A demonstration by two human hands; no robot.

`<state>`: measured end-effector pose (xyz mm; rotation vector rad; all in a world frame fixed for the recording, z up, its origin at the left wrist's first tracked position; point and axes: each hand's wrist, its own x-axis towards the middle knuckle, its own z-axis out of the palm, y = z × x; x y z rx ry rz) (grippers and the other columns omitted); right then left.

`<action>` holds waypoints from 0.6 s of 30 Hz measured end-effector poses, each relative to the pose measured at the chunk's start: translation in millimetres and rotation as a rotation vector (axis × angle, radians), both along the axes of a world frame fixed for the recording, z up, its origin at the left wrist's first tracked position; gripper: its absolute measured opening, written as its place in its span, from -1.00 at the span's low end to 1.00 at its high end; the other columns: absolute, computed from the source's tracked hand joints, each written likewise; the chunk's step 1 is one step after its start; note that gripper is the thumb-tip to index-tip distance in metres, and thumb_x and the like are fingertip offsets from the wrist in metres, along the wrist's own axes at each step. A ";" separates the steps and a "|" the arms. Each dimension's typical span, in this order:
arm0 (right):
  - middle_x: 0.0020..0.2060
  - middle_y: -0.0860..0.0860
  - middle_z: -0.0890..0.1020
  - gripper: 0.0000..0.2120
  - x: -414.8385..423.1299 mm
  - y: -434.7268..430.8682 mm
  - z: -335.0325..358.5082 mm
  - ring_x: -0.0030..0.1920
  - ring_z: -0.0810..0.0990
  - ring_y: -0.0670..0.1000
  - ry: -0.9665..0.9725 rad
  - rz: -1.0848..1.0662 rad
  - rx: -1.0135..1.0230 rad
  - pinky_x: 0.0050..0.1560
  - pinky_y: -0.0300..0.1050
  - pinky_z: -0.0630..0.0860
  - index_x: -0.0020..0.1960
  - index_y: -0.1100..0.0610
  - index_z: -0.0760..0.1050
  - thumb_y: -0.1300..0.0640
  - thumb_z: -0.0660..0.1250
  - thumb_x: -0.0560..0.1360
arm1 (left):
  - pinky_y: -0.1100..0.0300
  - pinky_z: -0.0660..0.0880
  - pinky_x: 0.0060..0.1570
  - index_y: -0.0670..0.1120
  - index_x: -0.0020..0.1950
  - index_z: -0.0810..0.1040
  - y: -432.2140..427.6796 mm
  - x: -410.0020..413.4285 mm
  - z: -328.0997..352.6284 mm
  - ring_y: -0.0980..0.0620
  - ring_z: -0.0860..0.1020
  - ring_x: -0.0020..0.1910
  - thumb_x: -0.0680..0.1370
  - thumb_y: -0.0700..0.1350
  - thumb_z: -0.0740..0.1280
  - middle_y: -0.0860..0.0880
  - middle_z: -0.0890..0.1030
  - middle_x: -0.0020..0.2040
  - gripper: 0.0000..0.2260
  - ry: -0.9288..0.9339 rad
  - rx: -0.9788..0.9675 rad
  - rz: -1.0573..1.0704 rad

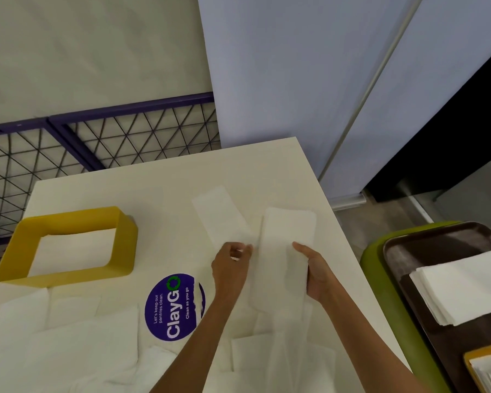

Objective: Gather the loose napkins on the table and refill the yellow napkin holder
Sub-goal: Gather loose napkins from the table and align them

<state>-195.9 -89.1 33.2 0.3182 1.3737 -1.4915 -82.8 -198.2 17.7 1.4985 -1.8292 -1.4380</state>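
Bench inventory, all places given from the yellow napkin holder (77,275).

1. Yellow napkin holder: we find it upright on the left part of the bench (159,177), its open top facing us. White napkins (74,251) lie flat inside it.
2. Flat napkin (217,214): a long white strip on the bench, to the right of the holder and slightly farther from us.
3. Left hand (230,268): right of the holder, at the near end of the flat napkin. Its fingers are curled, with thumb and fingertips pinching that napkin's near corner.
4. Held napkin (287,245): a second long strip, farther right of the holder, just beside the flat napkin.
5. Right hand (313,270): it grips the held napkin along its right edge, with the thumb on top. The two hands are apart, each on its own napkin.
6. Loose napkins (54,336): these are scattered, overlapping, on the bench nearer us than the holder, and they run on rightward under our forearms.
7. Purple round sticker (173,307): it sits on the bench, near and right of the holder.
8. Brown tray (437,242): it lies off the bench, far right of the holder, on a green seat (377,268). It carries a white napkin stack (465,285) and a second yellow holder (476,357).
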 end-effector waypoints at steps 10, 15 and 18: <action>-0.20 0.05 0.62 -0.84 -21.7 -1.3 -6.9 -0.18 0.57 0.06 0.009 0.013 0.027 -0.19 -0.07 0.47 -0.07 0.14 0.54 0.08 0.23 0.54 | -0.07 0.42 0.11 -0.28 0.27 0.32 -65.6 -33.6 -33.8 -0.20 0.42 0.22 0.43 0.14 0.38 -0.23 0.39 0.24 -0.38 -0.500 -0.035 0.206; -0.33 -0.01 0.66 -0.82 -31.1 -0.4 -13.6 -0.24 0.57 0.04 0.000 0.010 0.014 -0.24 -0.09 0.46 -0.05 0.12 0.54 0.03 0.24 0.53 | -0.01 0.39 0.14 -0.29 0.25 0.32 -80.5 -46.2 -35.6 -0.16 0.39 0.22 0.41 0.14 0.42 -0.22 0.40 0.23 -0.35 -0.636 -0.030 0.212; -0.37 -0.03 0.66 -0.81 -33.5 0.3 -18.1 -0.34 0.61 -0.01 -0.008 -0.018 0.002 -0.27 -0.11 0.46 -0.04 0.11 0.53 0.01 0.23 0.53 | 0.00 0.40 0.15 -0.27 0.24 0.36 -85.9 -49.6 -35.8 -0.16 0.37 0.23 0.41 0.08 0.43 -0.21 0.38 0.24 -0.41 -0.640 0.030 0.203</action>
